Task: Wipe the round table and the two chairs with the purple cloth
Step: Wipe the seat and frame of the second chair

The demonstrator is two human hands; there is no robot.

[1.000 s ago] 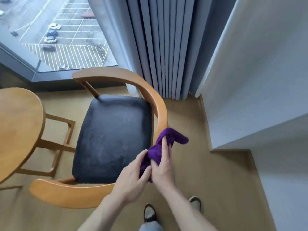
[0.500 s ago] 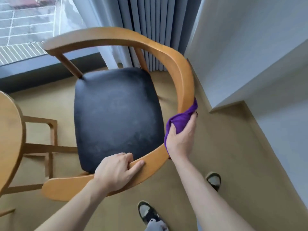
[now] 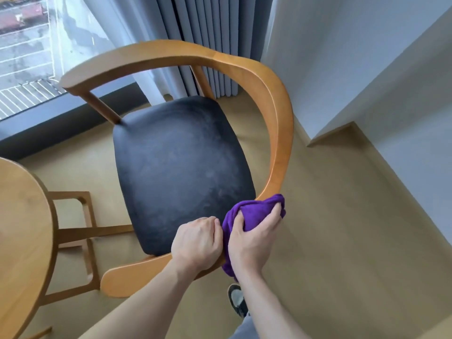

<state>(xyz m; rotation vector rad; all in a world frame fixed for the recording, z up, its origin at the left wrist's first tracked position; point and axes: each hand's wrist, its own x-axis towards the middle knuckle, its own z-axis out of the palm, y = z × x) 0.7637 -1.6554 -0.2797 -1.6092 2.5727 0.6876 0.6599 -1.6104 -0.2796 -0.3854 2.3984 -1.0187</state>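
Gripping a bunched, deep purple fleecy cloth point(image 3: 254, 217), the right hand point(image 3: 253, 243) is pressing it against the curved honey-coloured wooden rail of the armchair point(image 3: 281, 133), at the spot where the rail is bending from the backrest into the near arm. The cloth is crumpled into a thick wad with soft folds; part of it is bulging out above the knuckles and touching the rail, while another part is hanging down below the wrist, on the outer side of the chair. The fingers are curling round the wad, with the thumb digging into its folds.

The left hand point(image 3: 197, 243) is sitting just beside the right one, its fingers wrapping over the same rail and clamping onto it, knuckles almost touching the cloth.

The chair's black padded seat point(image 3: 181, 167) is showing dull, smudgy grey patches across its leather-like cover. The rail is looping round it, with slanted wooden posts holding it up at the back.

At the left edge, the round wooden surface point(image 3: 22, 236) is standing near the chair, apart from it, its wooden base frame showing beneath. Grey pleated curtains point(image 3: 210, 33) are hanging behind the chair, and a dark shoe point(image 3: 237, 299) is resting on the tan floor point(image 3: 354, 241) below the hands.
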